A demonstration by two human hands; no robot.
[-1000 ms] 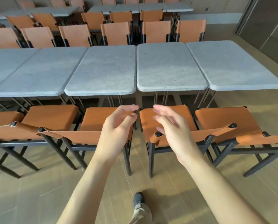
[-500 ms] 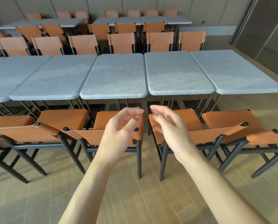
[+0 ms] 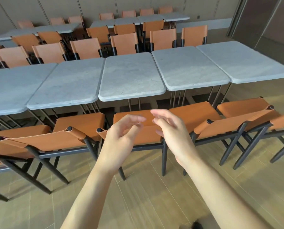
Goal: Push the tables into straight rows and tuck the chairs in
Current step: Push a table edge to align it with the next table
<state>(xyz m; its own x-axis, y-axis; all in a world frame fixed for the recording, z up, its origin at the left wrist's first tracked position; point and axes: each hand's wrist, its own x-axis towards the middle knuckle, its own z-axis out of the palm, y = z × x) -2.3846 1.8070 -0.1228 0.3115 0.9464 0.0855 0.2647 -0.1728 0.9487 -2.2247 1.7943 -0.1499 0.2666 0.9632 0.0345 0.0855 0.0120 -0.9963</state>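
Five grey stone-topped rectangular tables are standing edge to edge in the nearest row, their near edges forming a slightly stepped line. Along that near side, five orange leather sling chairs with black metal frames are showing, seats only partly under the table edges; the outermost ones are cut off by the picture's borders. The person's left hand and right hand are hovering side by side in front of the middle chair's backrest, holding nothing. The left fingers are loosely curled and blurred; the right fingers are reaching forward, relaxed and slightly apart. Whether either hand is touching the backrest cannot be told. Beyond the far edge of the tables, seven more orange chairs are facing the row, with further tables and chairs behind them toward the panelled wall. Wooden plank flooring is lying under everything.
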